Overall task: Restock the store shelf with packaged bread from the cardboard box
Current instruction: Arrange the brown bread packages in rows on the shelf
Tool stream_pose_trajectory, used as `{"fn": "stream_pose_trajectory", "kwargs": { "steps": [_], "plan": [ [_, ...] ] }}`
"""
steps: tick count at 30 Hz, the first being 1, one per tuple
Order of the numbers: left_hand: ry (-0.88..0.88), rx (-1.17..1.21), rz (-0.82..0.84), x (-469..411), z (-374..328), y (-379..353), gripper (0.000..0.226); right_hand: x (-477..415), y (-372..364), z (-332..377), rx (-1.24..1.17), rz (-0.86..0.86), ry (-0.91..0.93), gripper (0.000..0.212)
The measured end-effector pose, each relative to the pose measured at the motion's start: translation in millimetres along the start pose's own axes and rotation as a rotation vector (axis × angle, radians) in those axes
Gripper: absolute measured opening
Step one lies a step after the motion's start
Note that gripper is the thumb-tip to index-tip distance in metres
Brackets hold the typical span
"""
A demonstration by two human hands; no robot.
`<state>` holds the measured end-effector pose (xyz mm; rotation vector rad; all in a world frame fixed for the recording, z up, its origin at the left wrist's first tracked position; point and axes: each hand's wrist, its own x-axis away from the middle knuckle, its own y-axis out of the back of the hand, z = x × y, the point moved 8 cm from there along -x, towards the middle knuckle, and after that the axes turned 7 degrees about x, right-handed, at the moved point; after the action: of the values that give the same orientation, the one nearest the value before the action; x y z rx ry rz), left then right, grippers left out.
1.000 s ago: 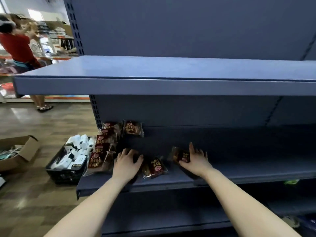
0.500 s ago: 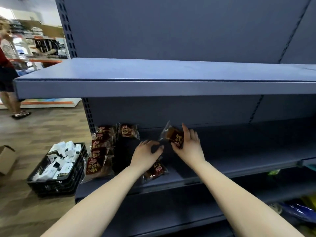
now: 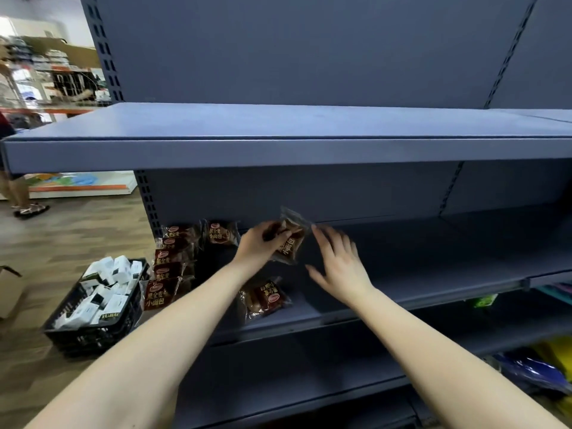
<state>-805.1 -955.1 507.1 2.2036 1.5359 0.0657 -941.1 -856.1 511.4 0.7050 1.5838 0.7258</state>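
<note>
My left hand [image 3: 258, 244] grips a brown bread packet [image 3: 290, 239] and holds it up above the middle shelf [image 3: 418, 267]. Just right of that packet, my right hand [image 3: 339, 264] hovers with spread fingers and holds nothing. A row of bread packets [image 3: 168, 264] lines the shelf's left end, front to back. One more packet [image 3: 220, 233] stands at the back. A loose packet [image 3: 265, 297] lies flat near the shelf's front edge, between my forearms. A corner of a cardboard box [image 3: 9, 292] shows at the left edge.
A black crate [image 3: 93, 331] with several white boxes sits on the wooden floor left of the shelving. The top shelf [image 3: 278, 150] juts out above my hands. A person's legs [image 3: 18, 193] stand at far left. Coloured goods [image 3: 538, 366] lie low on the right.
The packet passed from my right hand to my left hand and rose slightly. My right hand let go and pulled back to the right. The view shifted a little rightward.
</note>
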Motion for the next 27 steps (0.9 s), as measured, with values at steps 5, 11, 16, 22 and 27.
{"fn": "stream_pose_trajectory", "kwargs": {
  "steps": [5,11,16,22,27],
  "plan": [
    [-0.083,-0.209,0.237,-6,-8,-9,0.050,-21,-7,20,0.046,0.115,0.270,0.090],
    [-0.049,-0.321,0.104,2,9,21,0.049,-31,-40,33,0.034,0.202,0.123,0.077],
    [0.022,-0.549,-0.167,9,37,89,0.039,-48,-73,42,0.004,0.327,-0.004,0.072],
    [0.166,-0.633,-0.290,7,78,152,0.034,-74,-111,60,-0.032,0.400,-0.076,0.069],
    [0.187,-0.724,-0.197,1,107,164,0.041,-91,-145,88,-0.073,0.510,-0.044,0.066]
  ]
}}
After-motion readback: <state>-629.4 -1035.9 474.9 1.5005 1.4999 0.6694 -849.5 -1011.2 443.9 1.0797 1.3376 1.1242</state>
